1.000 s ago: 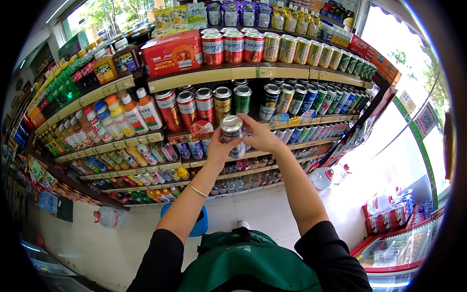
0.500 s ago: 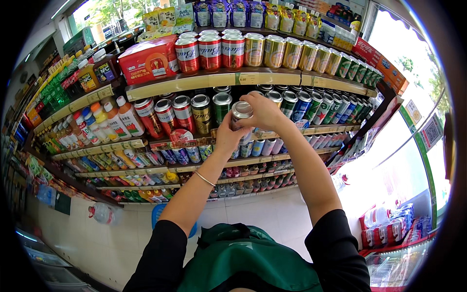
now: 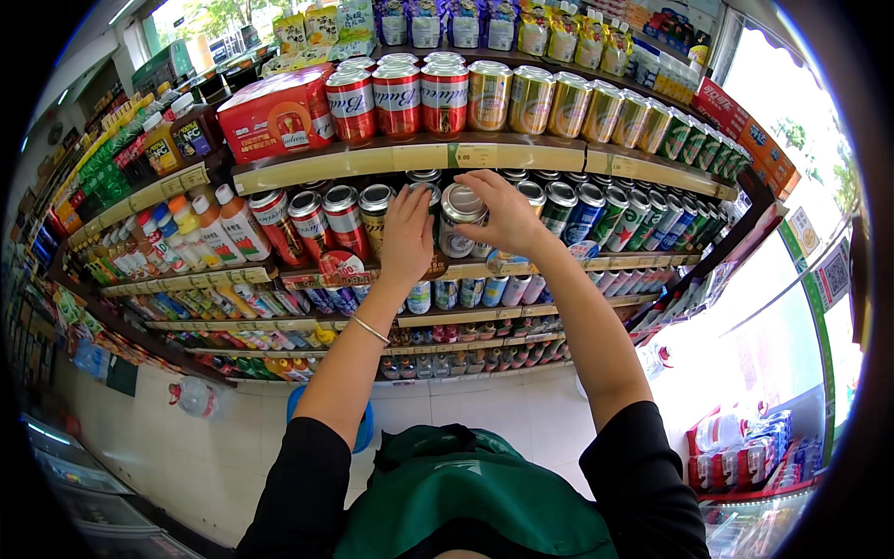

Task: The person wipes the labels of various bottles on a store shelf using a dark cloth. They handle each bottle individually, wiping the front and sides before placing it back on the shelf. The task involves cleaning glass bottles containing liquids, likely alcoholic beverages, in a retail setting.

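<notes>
Below a shop shelf (image 3: 372,161), the left hand (image 3: 407,238) stretched open, empty; the right hand (image 3: 510,216) curled around one silver-topped can (image 3: 458,239). Three red cans (image 3: 398,104) fronted the shelf.

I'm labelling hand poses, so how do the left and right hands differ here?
The left hand reaches forward with fingers fairly straight, while the right hand curves around a can's top. No item shows in the left hand's grasp; the right hand has that can. A bracelet circles the left wrist, but the right wrist is bare. Both arms come from black sleeves.
</notes>
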Demonstrator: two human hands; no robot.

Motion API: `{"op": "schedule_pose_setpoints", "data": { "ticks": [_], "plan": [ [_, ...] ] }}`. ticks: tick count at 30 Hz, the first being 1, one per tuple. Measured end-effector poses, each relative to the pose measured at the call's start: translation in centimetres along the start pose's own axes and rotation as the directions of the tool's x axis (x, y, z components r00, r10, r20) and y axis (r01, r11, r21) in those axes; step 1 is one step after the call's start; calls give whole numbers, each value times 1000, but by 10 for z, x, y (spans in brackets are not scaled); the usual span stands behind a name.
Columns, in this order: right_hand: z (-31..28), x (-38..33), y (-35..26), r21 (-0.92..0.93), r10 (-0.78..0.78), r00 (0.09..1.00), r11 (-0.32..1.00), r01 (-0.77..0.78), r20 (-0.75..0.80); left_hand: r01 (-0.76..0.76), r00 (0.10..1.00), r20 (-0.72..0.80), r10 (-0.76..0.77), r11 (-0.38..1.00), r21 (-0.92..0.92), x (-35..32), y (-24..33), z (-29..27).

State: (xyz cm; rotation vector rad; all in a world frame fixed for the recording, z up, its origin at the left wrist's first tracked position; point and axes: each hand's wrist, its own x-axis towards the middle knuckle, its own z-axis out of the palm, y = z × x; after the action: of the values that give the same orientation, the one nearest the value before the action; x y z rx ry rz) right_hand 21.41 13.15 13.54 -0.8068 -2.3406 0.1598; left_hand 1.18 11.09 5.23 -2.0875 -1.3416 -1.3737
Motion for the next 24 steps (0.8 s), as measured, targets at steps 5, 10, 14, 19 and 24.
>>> {"op": "schedule_pose_setpoints", "data": {
  "ticks": [5,10,14,19,24],
  "plan": [
    [8,5,10,6,-2,999,1000,2,33,24,1000,15,-24,1000,-20,1,-4,9],
    [9,7,21,8,-25,1000,1000,25,-12,42,999,1,-42,998,-38,8,-4,9],
    [8,3,22,97,32,999,995,-32,6,63,998,12,-63,998,3,9,-2,3],
    [15,0,30,69,-31,998,997,35,-59,16,1000,24,-17,999,45,12,-4,4],
    [25,2,34,9,-88,994,996,89,-68,-24,999,31,23,999,46,15,-5,1]
  ]
}}
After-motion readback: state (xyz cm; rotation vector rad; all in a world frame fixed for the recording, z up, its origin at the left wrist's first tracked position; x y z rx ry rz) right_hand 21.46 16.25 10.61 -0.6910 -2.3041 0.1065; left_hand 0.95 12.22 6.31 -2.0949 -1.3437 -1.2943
